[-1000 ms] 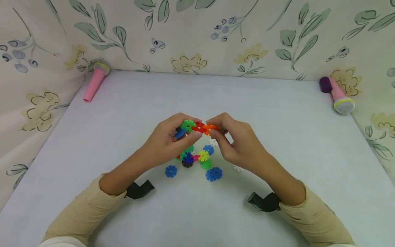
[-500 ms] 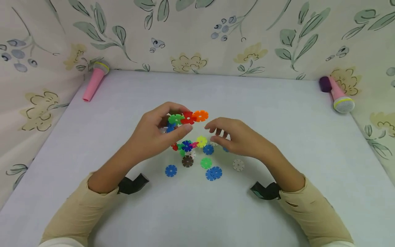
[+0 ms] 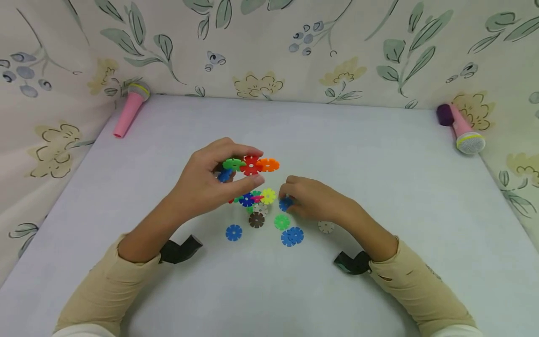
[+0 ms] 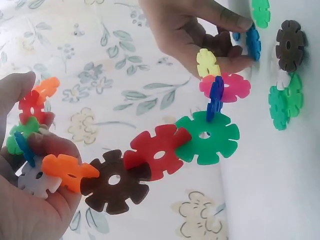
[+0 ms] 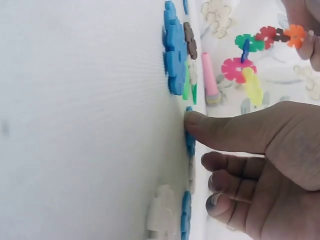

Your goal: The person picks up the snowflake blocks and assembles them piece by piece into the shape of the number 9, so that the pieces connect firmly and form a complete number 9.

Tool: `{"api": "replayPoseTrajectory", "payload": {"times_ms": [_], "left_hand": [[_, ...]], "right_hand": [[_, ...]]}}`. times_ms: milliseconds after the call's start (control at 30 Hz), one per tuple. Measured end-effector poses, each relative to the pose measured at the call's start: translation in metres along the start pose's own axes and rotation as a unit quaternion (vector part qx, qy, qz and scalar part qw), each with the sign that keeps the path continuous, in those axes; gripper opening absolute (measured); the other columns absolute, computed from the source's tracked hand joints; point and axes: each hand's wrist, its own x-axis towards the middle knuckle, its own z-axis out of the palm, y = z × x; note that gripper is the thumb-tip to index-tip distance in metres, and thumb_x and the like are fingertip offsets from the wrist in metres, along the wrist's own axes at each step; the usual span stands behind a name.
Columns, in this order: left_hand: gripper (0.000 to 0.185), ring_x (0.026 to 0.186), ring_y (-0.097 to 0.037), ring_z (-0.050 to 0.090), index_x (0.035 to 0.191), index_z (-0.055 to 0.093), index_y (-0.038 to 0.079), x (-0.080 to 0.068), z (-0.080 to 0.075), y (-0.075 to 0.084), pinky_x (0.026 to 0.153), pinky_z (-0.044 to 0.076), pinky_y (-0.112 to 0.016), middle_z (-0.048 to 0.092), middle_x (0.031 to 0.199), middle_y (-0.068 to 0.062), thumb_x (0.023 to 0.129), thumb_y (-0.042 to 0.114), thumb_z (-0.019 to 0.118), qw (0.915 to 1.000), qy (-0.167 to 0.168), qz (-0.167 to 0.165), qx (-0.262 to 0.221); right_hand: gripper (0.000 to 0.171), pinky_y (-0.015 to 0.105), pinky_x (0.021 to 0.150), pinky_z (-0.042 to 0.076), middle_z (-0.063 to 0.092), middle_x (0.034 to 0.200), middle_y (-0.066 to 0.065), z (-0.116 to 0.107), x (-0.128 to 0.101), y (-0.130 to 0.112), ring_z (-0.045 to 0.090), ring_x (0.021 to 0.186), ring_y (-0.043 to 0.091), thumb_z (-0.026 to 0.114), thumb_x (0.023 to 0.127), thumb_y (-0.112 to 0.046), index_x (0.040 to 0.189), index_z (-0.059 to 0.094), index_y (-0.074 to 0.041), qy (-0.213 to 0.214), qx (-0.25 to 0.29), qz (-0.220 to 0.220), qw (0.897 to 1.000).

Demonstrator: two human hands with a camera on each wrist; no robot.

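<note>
My left hand (image 3: 242, 172) holds up a chain of interlocked plastic snowflake discs (image 3: 251, 165), green, red and orange on top. In the left wrist view the chain (image 4: 155, 152) runs from that hand (image 4: 30, 200) through brown, red, green, blue, pink and yellow discs, sagging toward the table. My right hand (image 3: 290, 196) is down on the white table (image 3: 379, 187) with thumb and fingers pinching a loose blue disc (image 3: 284, 203). The right wrist view shows the thumb on that blue disc (image 5: 190, 140) and the other fingers curled.
Loose discs lie in front of the hands: blue (image 3: 233, 232), brown (image 3: 256, 219), green (image 3: 281, 222), a blue pair (image 3: 292, 236), white (image 3: 326, 227). Pink toy microphones lie at the back left (image 3: 129, 110) and back right (image 3: 461, 128). Floral cloth walls surround the table.
My right hand let go of the chain's orange end and dropped to the table onto a blue disc. My left hand lifted the chain slightly up and to the left.
</note>
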Motion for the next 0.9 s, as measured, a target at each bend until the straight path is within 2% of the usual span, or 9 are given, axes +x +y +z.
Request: {"api": "replayPoseTrajectory", "payload": {"times_ms": [100,200,333,433,500,533,667,833,900], "left_hand": [[0.039,0.090,-0.012,0.058,0.117,0.073,0.012,0.000,0.000,0.000,0.066,0.050,-0.027,0.065,0.100,0.005,0.080,0.013,0.085,1.0000,0.001,0.002,-0.006],[0.033,0.089,-0.012,0.060,0.113,0.071,0.009,0.000,0.001,0.000,0.068,0.053,-0.027,0.065,0.101,0.004,0.083,0.013,0.083,0.9999,-0.001,-0.001,-0.013],[0.029,0.095,-0.011,0.061,0.114,0.069,0.005,-0.001,0.002,-0.002,0.072,0.055,-0.029,0.066,0.107,0.003,0.088,0.012,0.077,0.9999,0.000,0.011,-0.011],[0.030,0.101,-0.012,0.060,0.119,0.066,0.004,-0.001,0.003,-0.004,0.077,0.055,-0.030,0.066,0.113,0.000,0.091,0.011,0.073,0.9996,0.000,0.027,0.001],[0.031,0.102,-0.012,0.060,0.123,0.064,0.004,-0.001,0.004,-0.004,0.078,0.055,-0.030,0.065,0.115,-0.001,0.093,0.011,0.069,0.9994,-0.004,0.034,0.006],[0.032,0.103,-0.012,0.059,0.125,0.063,0.004,-0.001,0.004,-0.004,0.079,0.056,-0.031,0.065,0.116,-0.001,0.094,0.011,0.068,0.9992,-0.008,0.038,0.009],[0.036,0.107,-0.012,0.057,0.133,0.059,0.007,-0.001,0.005,-0.002,0.082,0.055,-0.033,0.063,0.120,0.000,0.097,0.013,0.062,0.9981,-0.026,0.053,0.017],[0.042,0.107,-0.010,0.054,0.139,0.057,0.012,-0.002,0.008,0.000,0.080,0.052,-0.032,0.061,0.115,0.003,0.098,0.013,0.061,0.9956,-0.046,0.080,0.018],[0.043,0.102,-0.010,0.053,0.140,0.057,0.012,-0.002,0.010,0.001,0.075,0.050,-0.031,0.060,0.109,0.004,0.097,0.012,0.061,0.9940,-0.054,0.094,0.015]], "right_hand": [[0.027,0.029,0.084,0.053,0.060,0.099,0.001,-0.002,-0.001,-0.002,0.058,0.093,0.017,0.084,0.083,-0.012,0.104,0.068,-0.009,-0.003,0.001,0.014,1.000],[0.024,0.029,0.080,0.052,0.058,0.092,-0.001,-0.005,-0.003,-0.003,0.056,0.088,0.017,0.082,0.084,-0.010,0.098,0.062,-0.011,-0.014,0.020,0.015,1.000],[0.019,0.029,0.073,0.052,0.059,0.084,-0.004,-0.012,-0.007,-0.001,0.056,0.080,0.016,0.075,0.090,-0.006,0.099,0.059,-0.013,-0.016,0.082,-0.007,0.996],[0.020,0.030,0.067,0.053,0.062,0.081,-0.001,-0.021,-0.012,0.002,0.057,0.072,0.015,0.071,0.093,-0.006,0.107,0.058,-0.012,0.018,0.154,-0.028,0.987],[0.021,0.031,0.062,0.053,0.062,0.078,0.003,-0.029,-0.017,0.002,0.057,0.066,0.018,0.069,0.095,-0.004,0.111,0.057,-0.009,0.055,0.222,-0.040,0.973],[0.021,0.031,0.060,0.053,0.062,0.076,0.005,-0.033,-0.019,0.002,0.057,0.063,0.020,0.067,0.095,-0.003,0.112,0.056,-0.008,0.074,0.260,-0.046,0.962],[0.017,0.033,0.058,0.055,0.061,0.074,0.013,-0.045,-0.028,-0.004,0.059,0.058,0.026,0.061,0.098,0.003,0.114,0.057,0.003,0.125,0.390,-0.073,0.909],[0.016,0.034,0.061,0.057,0.063,0.079,0.018,-0.048,-0.032,-0.013,0.060,0.061,0.027,0.057,0.099,0.003,0.116,0.058,0.007,0.140,0.478,-0.091,0.863],[0.016,0.034,0.061,0.057,0.063,0.081,0.017,-0.047,-0.033,-0.015,0.061,0.063,0.026,0.056,0.100,0.002,0.116,0.059,0.005,0.141,0.495,-0.101,0.851]]}}
